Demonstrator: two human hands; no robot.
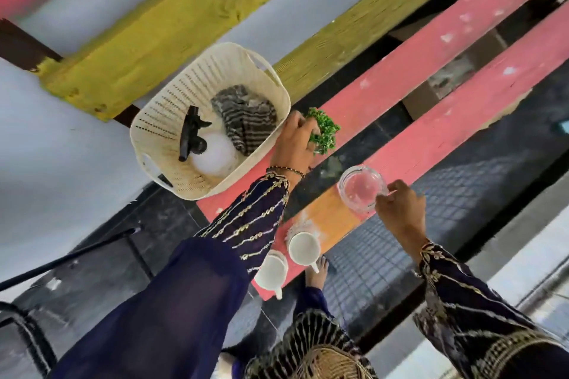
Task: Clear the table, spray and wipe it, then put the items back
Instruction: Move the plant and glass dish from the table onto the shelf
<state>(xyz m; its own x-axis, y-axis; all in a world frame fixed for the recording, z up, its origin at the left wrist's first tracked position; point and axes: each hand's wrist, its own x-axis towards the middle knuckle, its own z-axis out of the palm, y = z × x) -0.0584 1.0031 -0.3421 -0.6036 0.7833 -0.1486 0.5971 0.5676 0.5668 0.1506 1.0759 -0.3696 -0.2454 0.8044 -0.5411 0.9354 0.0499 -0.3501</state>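
Note:
My left hand (295, 140) grips a small green plant (326, 131) over the pink plank (400, 80) of a slatted surface. My right hand (400, 209) pinches the rim of a clear glass dish (361, 188) that rests on the nearer pink and orange plank (335, 221). Two white cups (303, 248) (271, 271) stand on that plank's near end. A cream plastic basket (212, 71) to the left holds a white spray bottle (212, 154) with a black trigger and a striped grey cloth (246, 120).
Wide yellow (172, 28) and grey-white (61, 144) planks lie beyond the basket. Dark gaps between the slats show the tiled floor (462, 200) below. A black metal chair frame (61, 258) stands at lower left. A bare foot (317, 271) shows under the plank.

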